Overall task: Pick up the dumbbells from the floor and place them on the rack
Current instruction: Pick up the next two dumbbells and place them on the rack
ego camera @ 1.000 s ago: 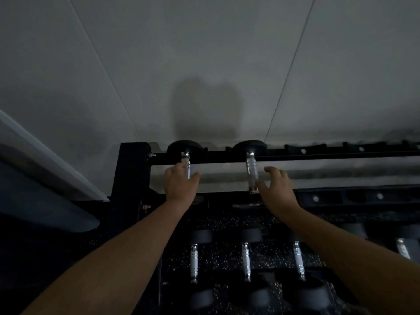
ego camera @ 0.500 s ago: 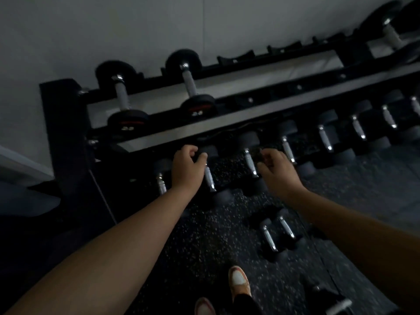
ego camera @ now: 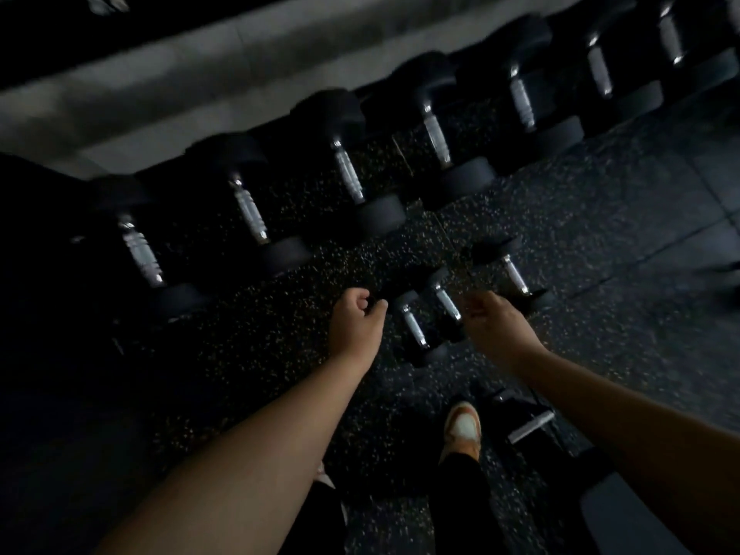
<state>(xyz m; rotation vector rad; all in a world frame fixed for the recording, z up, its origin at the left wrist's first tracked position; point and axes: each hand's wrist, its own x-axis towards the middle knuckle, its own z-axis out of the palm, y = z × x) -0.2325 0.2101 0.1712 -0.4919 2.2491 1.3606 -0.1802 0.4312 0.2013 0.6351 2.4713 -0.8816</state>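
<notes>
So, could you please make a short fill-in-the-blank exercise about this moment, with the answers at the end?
1. The small dumbbells between the two hands lie on the ____.
2. The left hand and the right hand each hold ____.
3. Counting both hands, ____ hands touch a dumbbell.
4. The shoe is white and ____.

Answers: floor; nothing; zero; orange

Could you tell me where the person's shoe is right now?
In the head view, the shoe sits lower centre on the speckled floor, beside a small dumbbell and below the right hand.
</notes>
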